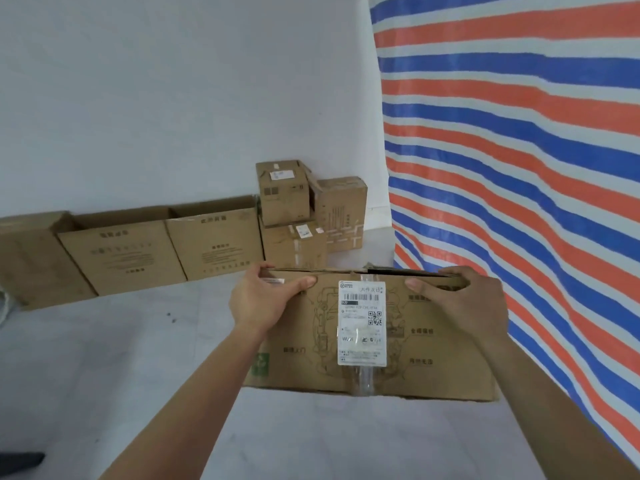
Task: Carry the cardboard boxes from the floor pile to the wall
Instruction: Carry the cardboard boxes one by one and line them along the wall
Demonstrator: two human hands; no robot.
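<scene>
a bare storage or warehouse-like room: a plain white wall (156, 98), a grey concrete floor (104, 358), a red, white and blue striped tarp (519, 150) hung as a partition, and labelled cardboard boxes (214, 237) lined along the wall.

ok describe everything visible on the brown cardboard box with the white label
The brown cardboard box is held clear of the floor, broad face to the camera. It bears a white barcode label, clear tape down the middle, line drawings and a green recycling mark. Its top flaps gape slightly. The left hand and right hand grip its upper corners, thumbs on the face.
</scene>
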